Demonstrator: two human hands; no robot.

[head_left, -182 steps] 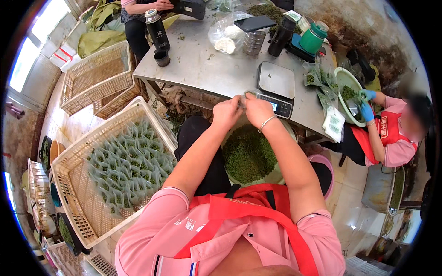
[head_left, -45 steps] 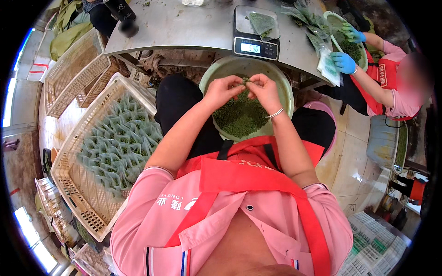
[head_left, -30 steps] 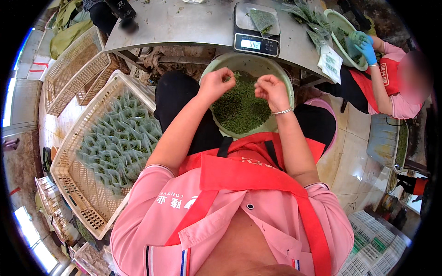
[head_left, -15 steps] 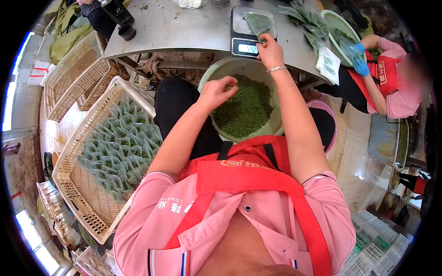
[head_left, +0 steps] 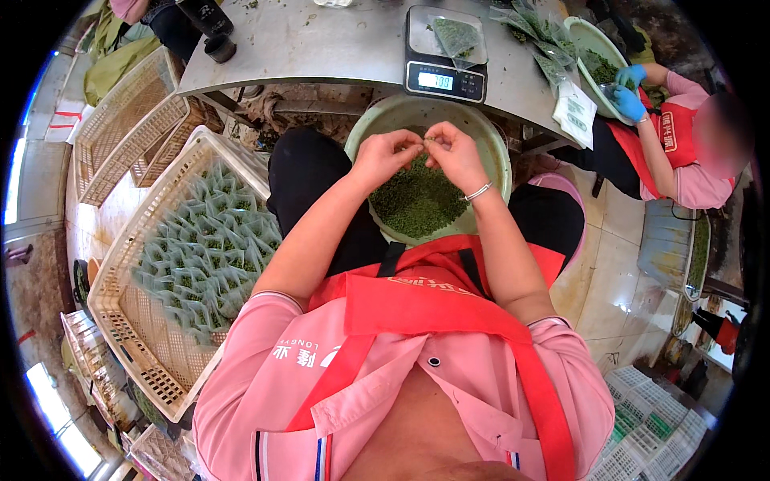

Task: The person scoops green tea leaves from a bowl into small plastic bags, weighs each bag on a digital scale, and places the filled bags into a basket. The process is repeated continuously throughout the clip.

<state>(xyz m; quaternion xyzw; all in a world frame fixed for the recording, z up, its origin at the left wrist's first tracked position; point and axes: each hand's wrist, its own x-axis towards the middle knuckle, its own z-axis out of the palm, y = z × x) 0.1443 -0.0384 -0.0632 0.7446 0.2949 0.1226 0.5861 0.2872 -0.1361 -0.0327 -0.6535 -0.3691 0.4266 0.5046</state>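
Over a round pale green basin [head_left: 492,188], my left hand [head_left: 388,157] and my right hand [head_left: 459,157] meet with fingertips almost touching. Both are closed in a pinch; a tiny greenish bit seems to sit between them, too small to name. Small green peppercorn-like pieces [head_left: 421,204] fill the bottom of the basin. Beyond it, on the metal table, a digital scale [head_left: 445,80] with a lit display carries a clear bag of green pieces [head_left: 456,37]. No hand touches that bag.
At left, a cream plastic crate [head_left: 120,309] holds many filled clear bags [head_left: 204,256]. More crates [head_left: 120,132] stand behind it. On the metal table [head_left: 321,48] lie filled bags [head_left: 545,36] and white packets [head_left: 574,112]. A co-worker's blue-gloved hands [head_left: 626,94] work over another basin [head_left: 579,36].
My right hand has left the bag on the scale and come back over the basin beside my left hand. The bag stays on the scale, and its display reading has changed.
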